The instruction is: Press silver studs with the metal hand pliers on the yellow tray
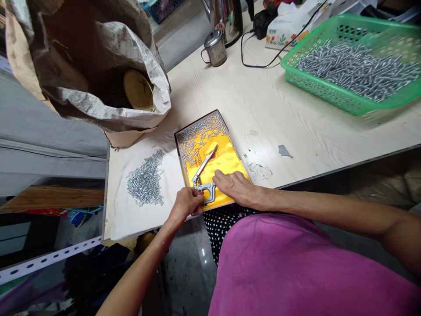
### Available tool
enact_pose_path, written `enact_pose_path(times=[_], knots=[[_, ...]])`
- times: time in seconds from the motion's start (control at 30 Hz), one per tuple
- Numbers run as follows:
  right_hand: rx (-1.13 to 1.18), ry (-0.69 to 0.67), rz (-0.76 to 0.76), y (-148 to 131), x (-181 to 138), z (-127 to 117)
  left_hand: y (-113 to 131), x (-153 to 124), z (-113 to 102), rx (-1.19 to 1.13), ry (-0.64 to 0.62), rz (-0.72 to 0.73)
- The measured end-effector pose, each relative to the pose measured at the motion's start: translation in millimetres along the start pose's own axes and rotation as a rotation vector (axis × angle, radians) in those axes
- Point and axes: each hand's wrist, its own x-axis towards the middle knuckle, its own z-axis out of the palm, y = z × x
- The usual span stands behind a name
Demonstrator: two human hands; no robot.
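Observation:
A yellow tray [230,158] with a dark rim lies at the table's near edge, with several small metal screws [200,136] spread over its far end. A metal hand tool [204,175] with a long lever lies on the tray. My left hand [186,202] is closed at the tool's base, at the tray's near left corner. My right hand [234,184] rests palm down on the tray just right of the tool, fingers together and pointing left toward it.
A pile of screws [146,180] lies on the white tabletop [296,127] left of the tray. A green basket [348,98] full of screws stands far right. A large open sack [98,70] stands far left. A metal cup [215,46] and a black cable [259,66] are behind.

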Motion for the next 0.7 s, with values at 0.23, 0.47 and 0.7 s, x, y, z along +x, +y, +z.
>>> enact_pose_path(times=[0.23, 0.47, 0.7], knots=[[0.007, -0.048, 0.047, -2, 1, -3, -6, -7, 12, -0.101, 0.060, 0.003], [0.009, -0.055, 0.035, -1, -2, -7, -7, -12, 20, -0.118, 0.133, -0.002], [0.015, 0.027, 0.054, 8, -6, -6, 1, -8, 26, -0.357, 0.166, -0.060]])
